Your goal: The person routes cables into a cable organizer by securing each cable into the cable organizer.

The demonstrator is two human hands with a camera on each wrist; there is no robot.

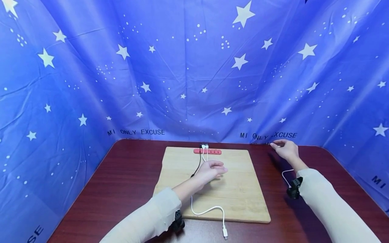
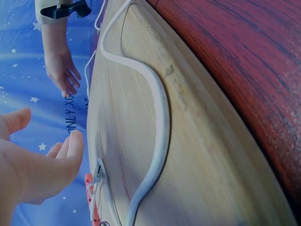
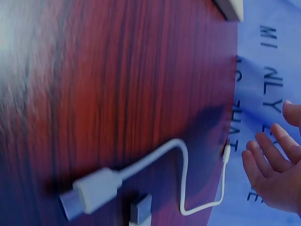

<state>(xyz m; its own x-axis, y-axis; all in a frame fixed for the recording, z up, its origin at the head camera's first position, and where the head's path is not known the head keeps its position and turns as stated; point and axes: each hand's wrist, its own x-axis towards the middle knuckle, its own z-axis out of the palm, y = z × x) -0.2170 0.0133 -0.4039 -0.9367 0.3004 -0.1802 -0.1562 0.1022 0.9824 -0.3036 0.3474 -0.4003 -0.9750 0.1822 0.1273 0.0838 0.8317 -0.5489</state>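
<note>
My left hand [image 1: 209, 171] hovers over a wooden board [image 1: 243, 189], its fingers loosely bent and holding nothing. A white cable [image 2: 160, 108] curves across the board below it and ends in a plug [image 1: 225, 233] near the front edge. At the board's far edge, a red cable holder [image 1: 215, 152] has two white plugs and a black cable [image 1: 199, 163] at it. Off to the right, my right hand [image 1: 285, 150] is raised over the table with relaxed fingers. Another white cable [image 3: 183, 174] with a USB plug [image 3: 99, 190] lies near it; a second plug [image 3: 141, 209] is partly cut off.
The dark red wooden table [image 1: 121, 175] surrounds the board. A blue star-printed curtain [image 1: 182, 67] hangs behind and along both sides, close to the table's edges. A black wrist camera [image 1: 294, 188] is strapped to the right wrist.
</note>
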